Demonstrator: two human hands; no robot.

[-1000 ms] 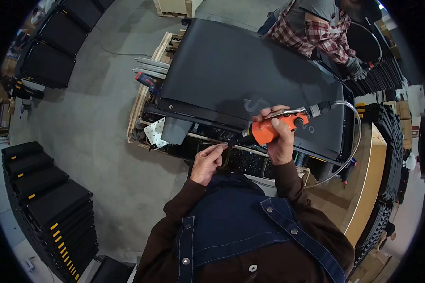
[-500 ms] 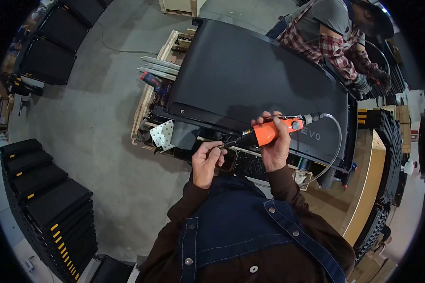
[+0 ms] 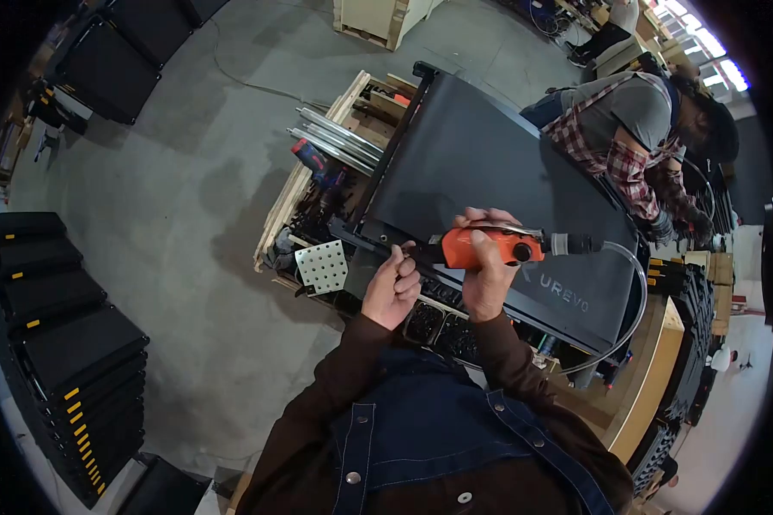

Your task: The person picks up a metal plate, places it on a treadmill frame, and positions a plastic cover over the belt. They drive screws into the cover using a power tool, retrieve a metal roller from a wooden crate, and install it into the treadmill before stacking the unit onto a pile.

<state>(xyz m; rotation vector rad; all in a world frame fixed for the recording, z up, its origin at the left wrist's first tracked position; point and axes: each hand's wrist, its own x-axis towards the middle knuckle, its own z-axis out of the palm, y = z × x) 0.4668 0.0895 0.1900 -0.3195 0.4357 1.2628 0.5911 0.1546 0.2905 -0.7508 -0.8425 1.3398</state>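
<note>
My right hand [image 3: 488, 287] is wrapped round an orange pneumatic screwdriver [image 3: 461, 249], which lies nearly level with its dark nose towards the left. A clear air hose [image 3: 645, 287] curves away from its back end. My left hand [image 3: 392, 290] is closed, thumb and fingertips pinched at the screwdriver's tip; whatever is between them is too small to make out. Beneath both hands lies a big black treadmill deck [image 3: 481, 154] with "UREVO" lettering near its right end. The left fingertips are close to the deck's near left corner.
A perforated metal plate [image 3: 322, 268], a red and black cordless drill [image 3: 311, 159] and metal tubes [image 3: 339, 142] lie at the left. Bins of small black parts [image 3: 459, 339] sit in front. Across the deck, a gloved co-worker [image 3: 631, 129] bends over. Black panels [image 3: 82, 352] are stacked at left.
Both hands and the screwdriver have shifted nearer the deck's left corner. My view has turned, so the deck appears further right and lower. The left fingers stay pinched at the tool tip.
</note>
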